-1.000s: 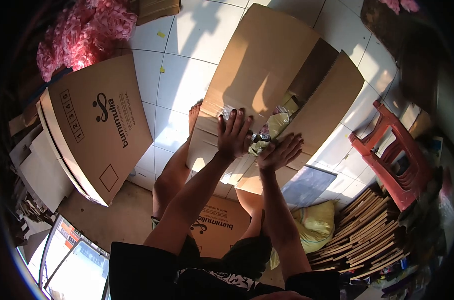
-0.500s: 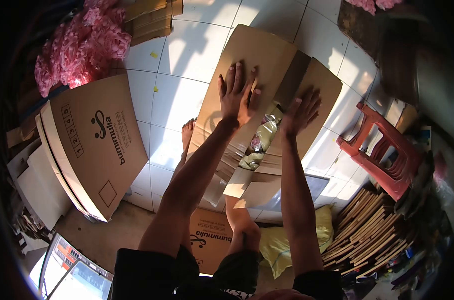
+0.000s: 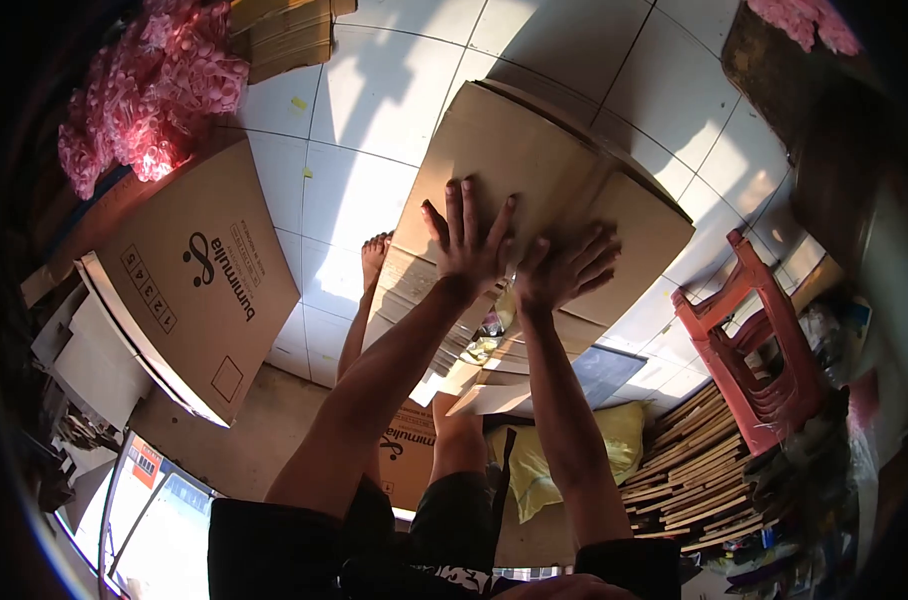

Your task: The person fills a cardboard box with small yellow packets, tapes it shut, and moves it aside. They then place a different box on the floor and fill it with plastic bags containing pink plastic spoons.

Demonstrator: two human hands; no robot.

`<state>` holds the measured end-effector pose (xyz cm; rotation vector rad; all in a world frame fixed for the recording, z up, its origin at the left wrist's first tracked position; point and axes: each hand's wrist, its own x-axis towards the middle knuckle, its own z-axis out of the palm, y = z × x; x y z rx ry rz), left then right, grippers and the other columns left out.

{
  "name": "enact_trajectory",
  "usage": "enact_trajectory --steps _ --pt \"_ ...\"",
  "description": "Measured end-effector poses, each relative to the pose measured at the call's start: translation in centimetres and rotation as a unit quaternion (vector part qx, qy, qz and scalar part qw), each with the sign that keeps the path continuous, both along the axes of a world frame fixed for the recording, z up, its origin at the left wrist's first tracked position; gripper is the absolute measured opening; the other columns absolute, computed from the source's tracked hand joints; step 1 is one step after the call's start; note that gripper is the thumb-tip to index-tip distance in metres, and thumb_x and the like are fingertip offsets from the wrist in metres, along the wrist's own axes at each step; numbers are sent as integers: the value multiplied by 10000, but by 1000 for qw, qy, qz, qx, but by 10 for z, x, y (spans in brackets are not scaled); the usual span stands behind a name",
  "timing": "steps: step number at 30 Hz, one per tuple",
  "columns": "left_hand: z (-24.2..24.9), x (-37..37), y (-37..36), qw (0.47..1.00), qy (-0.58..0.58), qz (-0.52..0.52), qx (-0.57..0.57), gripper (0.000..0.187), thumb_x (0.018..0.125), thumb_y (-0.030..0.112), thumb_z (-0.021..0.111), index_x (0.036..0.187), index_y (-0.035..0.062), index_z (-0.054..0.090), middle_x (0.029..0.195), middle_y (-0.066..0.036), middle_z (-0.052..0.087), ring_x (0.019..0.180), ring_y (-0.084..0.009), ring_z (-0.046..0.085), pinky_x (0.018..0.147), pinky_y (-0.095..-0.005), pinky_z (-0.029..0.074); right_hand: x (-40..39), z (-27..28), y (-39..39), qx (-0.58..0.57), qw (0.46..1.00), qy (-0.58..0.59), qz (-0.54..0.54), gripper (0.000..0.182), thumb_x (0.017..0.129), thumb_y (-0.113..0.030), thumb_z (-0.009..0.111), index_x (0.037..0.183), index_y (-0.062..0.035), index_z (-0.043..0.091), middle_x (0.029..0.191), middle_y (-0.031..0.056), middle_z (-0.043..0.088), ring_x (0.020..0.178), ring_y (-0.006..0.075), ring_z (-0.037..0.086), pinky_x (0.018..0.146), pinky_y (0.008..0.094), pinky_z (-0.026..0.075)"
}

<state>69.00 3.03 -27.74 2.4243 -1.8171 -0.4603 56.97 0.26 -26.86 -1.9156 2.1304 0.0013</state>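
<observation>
A brown cardboard box (image 3: 524, 150) stands in front of me, its top flaps pressed nearly together. My left hand (image 3: 471, 235) lies flat on the left flap, fingers spread. On the other side of the seam my right hand (image 3: 569, 270) presses on the right flap, its fingers stretched out and slightly blurred. Through the narrow gap nearest me show some plastic-wrapped contents (image 3: 491, 332), yellowish and shiny; what they are I cannot make out. Short flaps (image 3: 489, 395) stick up at the near end.
A large printed carton (image 3: 194, 270) stands at left, below a heap of pink material (image 3: 154, 90). To the right are red plastic stools (image 3: 754, 340), a stack of flat cardboard pieces (image 3: 699, 460) and a yellow sack (image 3: 574, 460). White floor tiles (image 3: 384, 100) surround the box.
My right hand has moved left and toward me, bringing the right flap in. The gap between the flaps has mostly closed, hiding more of the contents. My left hand stays on its flap.
</observation>
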Motion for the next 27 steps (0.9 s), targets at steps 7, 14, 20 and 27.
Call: enact_trajectory --steps 7,14,20,27 --pt "10 1 -1 1000 18 4 -4 607 864 371 521 1431 281 323 1482 -297 120 1376 -480 101 1026 -707 41 6 -2 -8 -20 1000 -6 2 781 877 -542 376 1458 -51 199 1526 185 138 1399 434 69 1077 625 43" --pt "36 19 65 989 112 -98 -20 590 879 301 533 1422 184 334 1496 -200 205 1386 -363 198 1099 -569 133 -44 31 66 16 983 -131 124 642 924 -341 404 1434 4 225 1508 198 184 1396 385 140 1123 519 75" --pt "29 -2 180 994 98 -54 12 536 883 313 484 1393 181 390 1499 -192 214 1382 -394 197 1095 -596 103 -48 28 179 5 992 -116 58 670 896 -352 411 1434 4 233 1502 198 210 1398 387 141 1125 524 69" --pt "5 -12 181 998 33 -47 -12 554 835 313 547 1374 296 421 1486 -181 247 1359 -410 239 1047 -669 118 -35 2 179 -35 997 -47 42 636 910 -363 338 1434 -13 255 1500 193 222 1388 396 171 1117 538 69"
